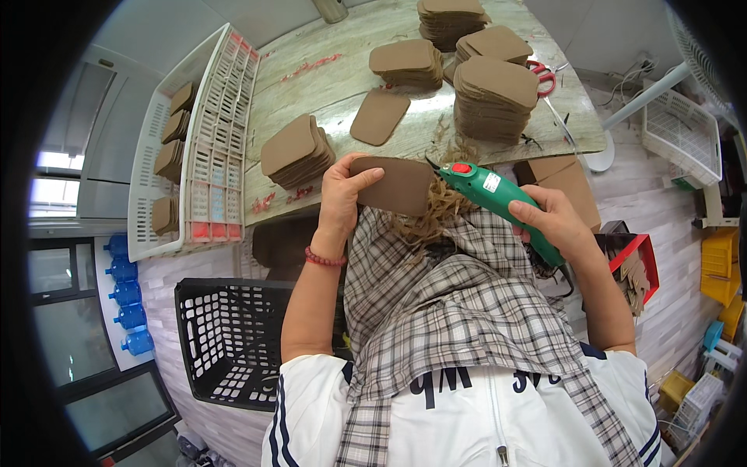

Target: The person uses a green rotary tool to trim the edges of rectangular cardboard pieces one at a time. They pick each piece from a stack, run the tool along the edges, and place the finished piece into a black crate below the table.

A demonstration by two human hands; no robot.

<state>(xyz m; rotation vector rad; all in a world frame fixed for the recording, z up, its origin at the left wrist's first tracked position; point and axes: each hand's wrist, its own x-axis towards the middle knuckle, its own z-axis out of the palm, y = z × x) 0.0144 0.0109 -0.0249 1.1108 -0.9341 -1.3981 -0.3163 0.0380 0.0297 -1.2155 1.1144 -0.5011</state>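
Between its thumb and fingers my left hand [344, 194] grips a brown rounded-corner fabric pad [395, 185] by its left end. My right hand [556, 221] is wrapped round a green electric cutter [502, 201] with a red switch. The cutter's dark tip points left and sits close to the pad's upper right corner; whether they touch I cannot tell. Thin brown trimmings [440, 210] lie below the tip, on my checked apron and at the table edge. A single loose pad [380, 117] lies flat on the table beyond, beside a stack of pads [296, 152].
More pad stacks [494, 97] stand at the table's far right, near red-handled scissors [542, 78]. A white crate [214, 132] with pads stands at the left. A black crate [226, 338] is on the floor at left, a red box [650, 265] with brown pieces at right.
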